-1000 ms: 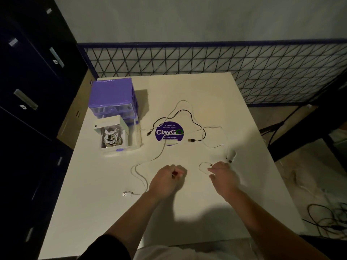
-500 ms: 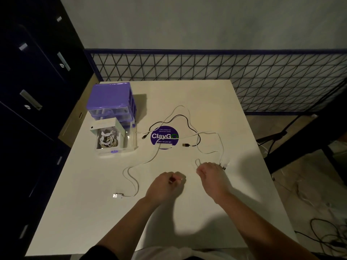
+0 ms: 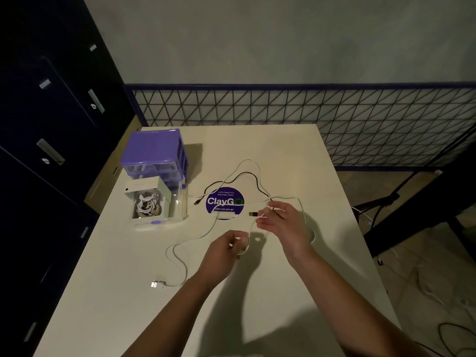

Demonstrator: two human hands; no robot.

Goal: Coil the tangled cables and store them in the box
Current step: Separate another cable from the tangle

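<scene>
On the white table [image 3: 257, 292], both hands work above the near half of the surface, where the loose cables lie. The left hand [image 3: 221, 253] has its fingers curled and pinches one end of a white cable [image 3: 180, 264]; holding the end fixed gives an anchor around which loops can be laid. The right hand [image 3: 280, 222] is raised slightly, thumb and fingers pinching a strand of the same white run near a dark plug [image 3: 253, 214]; this lifts the strand off the surface, probably to free it from the crossing lines before the first turn is formed.

A black cable [image 3: 247, 173] loops across the table's far middle, crossing the white strands beside the round purple sticker [image 3: 224, 202]. It is untouched and remains tangled with the white runs. A white USB plug [image 3: 154, 284] rests on the near left, at the free end of a white cable; which cable it belongs to cannot be told.

The open box [image 3: 164, 194] stands at the left, in front of the purple drawer unit [image 3: 154, 148], well apart from both hands. It already contains coiled white cables, placed there for storage. Judged from this layout, the task is partly complete: the current step is separating and starting to coil one white cable
</scene>
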